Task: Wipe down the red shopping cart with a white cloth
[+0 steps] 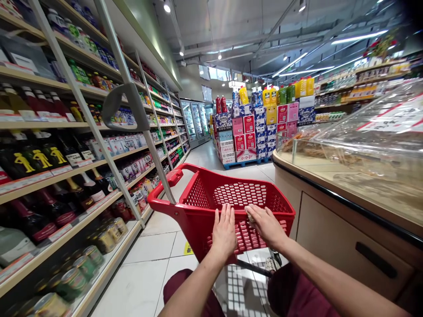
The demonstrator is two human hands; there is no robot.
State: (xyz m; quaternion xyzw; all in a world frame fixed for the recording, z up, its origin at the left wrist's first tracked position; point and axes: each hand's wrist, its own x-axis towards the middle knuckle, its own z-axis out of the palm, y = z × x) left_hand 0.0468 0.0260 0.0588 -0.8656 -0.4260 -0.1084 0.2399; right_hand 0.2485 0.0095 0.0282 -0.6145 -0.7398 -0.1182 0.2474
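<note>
A red plastic shopping cart [198, 215] stands before me, its perforated basket turned sideways. My left hand [224, 231] lies flat against the near side of the basket, fingers stretched over the rim. To its right, my right hand [267, 226] presses on the same rim with bent fingers. Under those fingers a bit of pale, crumpled cloth [250, 216] shows; most of it is hidden. From the cart's left end rises a metal pole [157, 154] with a grey loop handle [125, 108]. Inside the basket I see only red perforated walls.
Shelves [66, 176] of bottles and cans line the left. On the right, a counter [330, 211] with clear covers stands close to the cart. Stacked drink cartons [246, 136] sit on a blue pallet ahead, with glass-door fridges [196, 119] behind. White floor tiles [148, 259] run between.
</note>
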